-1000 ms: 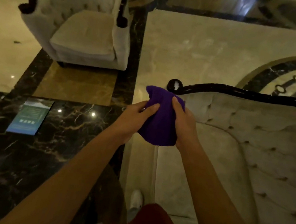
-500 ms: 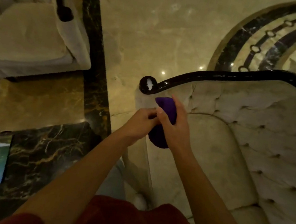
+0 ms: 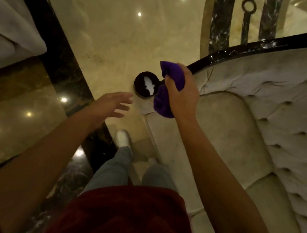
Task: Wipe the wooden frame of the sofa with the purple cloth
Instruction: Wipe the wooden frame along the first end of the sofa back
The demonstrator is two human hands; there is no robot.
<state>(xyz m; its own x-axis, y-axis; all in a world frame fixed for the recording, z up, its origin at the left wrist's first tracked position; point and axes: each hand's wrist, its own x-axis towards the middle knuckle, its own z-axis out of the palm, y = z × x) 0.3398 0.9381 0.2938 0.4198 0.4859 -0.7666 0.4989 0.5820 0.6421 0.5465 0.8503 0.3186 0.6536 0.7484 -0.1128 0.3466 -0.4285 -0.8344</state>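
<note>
A cream tufted sofa [image 3: 234,131] fills the right side, edged by a glossy dark wooden frame [image 3: 255,45] that ends in a round scroll knob [image 3: 146,85]. My right hand [image 3: 182,94] is shut on the bunched purple cloth [image 3: 163,100], which is pressed over the frame rail just right of the knob. My left hand [image 3: 111,103] hovers open to the left of the knob, fingers spread, touching nothing.
A second cream armchair [image 3: 9,34] stands at the upper left. A dark marble floor band [image 3: 60,49] runs diagonally across polished beige floor. My legs and a white shoe [image 3: 123,137] stand close against the sofa's front edge.
My left hand has let go of the cloth and moved left. My right hand carried the cloth up onto the frame rail beside the knob. The view has tilted further down.
</note>
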